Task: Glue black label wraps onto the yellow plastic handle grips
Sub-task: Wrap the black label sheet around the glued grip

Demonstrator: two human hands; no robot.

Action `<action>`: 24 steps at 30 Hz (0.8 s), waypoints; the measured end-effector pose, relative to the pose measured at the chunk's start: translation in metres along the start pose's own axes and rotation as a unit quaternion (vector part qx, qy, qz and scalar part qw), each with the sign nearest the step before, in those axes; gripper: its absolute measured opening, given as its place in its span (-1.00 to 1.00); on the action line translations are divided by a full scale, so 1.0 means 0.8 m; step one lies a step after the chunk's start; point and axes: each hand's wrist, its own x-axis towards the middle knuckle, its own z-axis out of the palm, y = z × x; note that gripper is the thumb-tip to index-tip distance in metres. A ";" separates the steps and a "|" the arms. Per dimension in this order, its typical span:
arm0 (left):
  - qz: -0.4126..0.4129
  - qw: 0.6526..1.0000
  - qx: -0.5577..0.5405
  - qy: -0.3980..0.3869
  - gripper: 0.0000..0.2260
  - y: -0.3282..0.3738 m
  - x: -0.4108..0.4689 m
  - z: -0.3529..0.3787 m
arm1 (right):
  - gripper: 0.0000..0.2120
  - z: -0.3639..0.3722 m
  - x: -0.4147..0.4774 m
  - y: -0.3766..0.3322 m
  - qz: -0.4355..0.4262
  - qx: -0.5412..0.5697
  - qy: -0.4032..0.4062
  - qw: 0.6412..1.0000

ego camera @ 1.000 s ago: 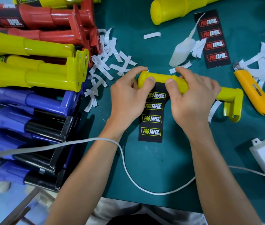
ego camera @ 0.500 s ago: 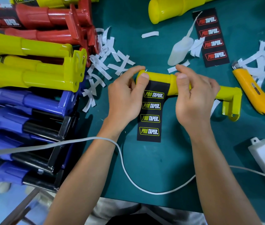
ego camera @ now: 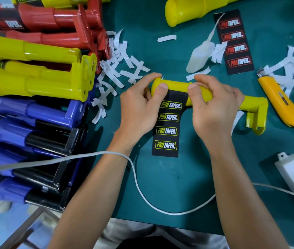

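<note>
The yellow handle grip (ego camera: pixel 176 85) lies crosswise at the middle of the desk (ego camera: pixel 178 186). The left hand (ego camera: pixel 139 108) curls round its rounded end and the right hand (ego camera: pixel 212 108) round its middle, thumbs pressing the top of the black label wrap (ego camera: pixel 167 130) onto it. The rest of the wrap lies flat toward the near edge.

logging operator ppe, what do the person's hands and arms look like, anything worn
Both bare: no gloves, rings or watch on the left hand or right hand, and no sleeves in view. Nails short, unpainted. A white cable crosses the left wrist.
</note>
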 end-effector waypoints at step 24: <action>-0.005 0.999 -0.024 -0.036 -0.66 -0.001 0.000 -0.011 | -0.50 -0.035 -0.001 0.019 -0.109 -0.138 -0.111 0.978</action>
